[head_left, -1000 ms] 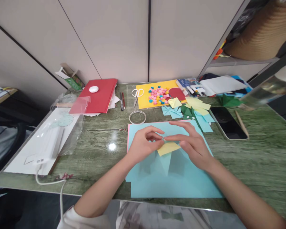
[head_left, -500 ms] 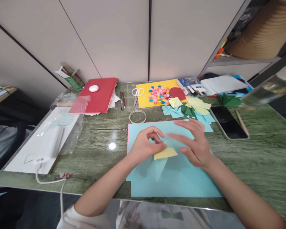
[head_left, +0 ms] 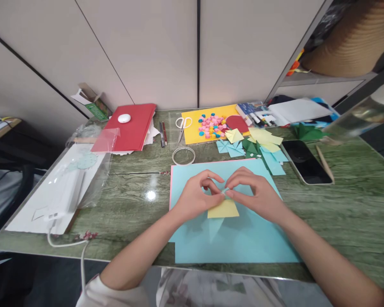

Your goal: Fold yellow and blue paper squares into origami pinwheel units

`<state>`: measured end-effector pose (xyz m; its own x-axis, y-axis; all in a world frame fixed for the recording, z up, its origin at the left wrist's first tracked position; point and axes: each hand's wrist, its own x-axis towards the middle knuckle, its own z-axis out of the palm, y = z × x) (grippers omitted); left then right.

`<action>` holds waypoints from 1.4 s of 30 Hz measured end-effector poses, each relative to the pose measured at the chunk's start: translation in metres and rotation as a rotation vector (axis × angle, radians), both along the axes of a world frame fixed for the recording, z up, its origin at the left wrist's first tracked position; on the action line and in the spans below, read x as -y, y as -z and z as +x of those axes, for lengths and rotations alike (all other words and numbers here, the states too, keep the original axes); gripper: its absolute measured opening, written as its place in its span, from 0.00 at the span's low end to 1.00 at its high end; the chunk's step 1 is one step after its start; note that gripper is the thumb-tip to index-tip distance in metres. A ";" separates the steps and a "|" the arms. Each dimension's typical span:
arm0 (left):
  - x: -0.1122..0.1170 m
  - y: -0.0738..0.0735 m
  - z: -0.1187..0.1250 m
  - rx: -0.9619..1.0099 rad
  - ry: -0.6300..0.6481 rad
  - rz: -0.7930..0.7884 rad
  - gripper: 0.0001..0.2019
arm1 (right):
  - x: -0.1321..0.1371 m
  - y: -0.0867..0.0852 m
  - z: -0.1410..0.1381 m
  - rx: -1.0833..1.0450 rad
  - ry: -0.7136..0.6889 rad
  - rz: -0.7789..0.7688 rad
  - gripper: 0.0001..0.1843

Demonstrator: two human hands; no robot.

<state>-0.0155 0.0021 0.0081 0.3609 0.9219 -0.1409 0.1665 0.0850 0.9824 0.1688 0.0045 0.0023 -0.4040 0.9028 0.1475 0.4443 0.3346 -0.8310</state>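
My left hand (head_left: 196, 194) pinches the upper edge of a folded yellow paper (head_left: 223, 210) between thumb and fingers. Below the yellow piece shows a pale blue-green triangle (head_left: 215, 228), which looks like part of the same folded paper. My right hand (head_left: 257, 192) has its thumb and fingertips closed at the same upper edge, touching or almost touching the left fingertips. A tiny whitish bit shows between the fingertips, too small to name. Both hands are above a large light blue sheet (head_left: 237, 251), with a pink edge peeking out behind it.
Beyond the sheet lie a tape roll (head_left: 173, 158), scissors (head_left: 181, 134), pink, yellow and blue bits (head_left: 213, 125) on yellow card (head_left: 192, 137), and folded papers (head_left: 265, 137). A phone (head_left: 305, 164) lies right; a red folder (head_left: 129, 132) and white power strip (head_left: 67, 196) left.
My right hand has moved left and in, from spread fingers to a pinch beside my left fingertips. The yellow paper has tilted slightly, while my left hand keeps its hold.
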 end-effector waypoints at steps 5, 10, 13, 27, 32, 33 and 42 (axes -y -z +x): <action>-0.002 0.002 0.000 -0.013 0.035 0.059 0.12 | 0.001 -0.001 0.000 0.025 0.048 0.008 0.06; 0.000 0.003 0.001 -0.062 -0.037 0.060 0.09 | 0.002 -0.003 -0.001 0.052 0.050 -0.003 0.07; 0.003 0.005 0.003 -0.013 -0.050 0.085 0.08 | 0.002 -0.003 -0.001 0.083 0.013 0.038 0.08; 0.000 0.003 0.000 -0.047 0.138 0.159 0.08 | 0.001 0.001 0.001 0.194 -0.052 0.145 0.06; 0.003 0.006 0.002 -0.056 0.073 0.201 0.02 | 0.003 0.001 -0.001 0.208 -0.092 0.156 0.06; 0.004 0.007 0.003 -0.067 0.064 0.209 0.02 | 0.003 0.001 -0.001 0.211 -0.106 0.155 0.06; 0.000 0.004 0.001 -0.023 0.121 0.190 0.07 | 0.001 0.003 0.002 0.192 -0.077 0.125 0.08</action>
<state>-0.0145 0.0017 0.0039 0.4692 0.8828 0.0218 0.1871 -0.1236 0.9745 0.1711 0.0040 -0.0003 -0.5022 0.8478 0.1702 0.5592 0.4685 -0.6840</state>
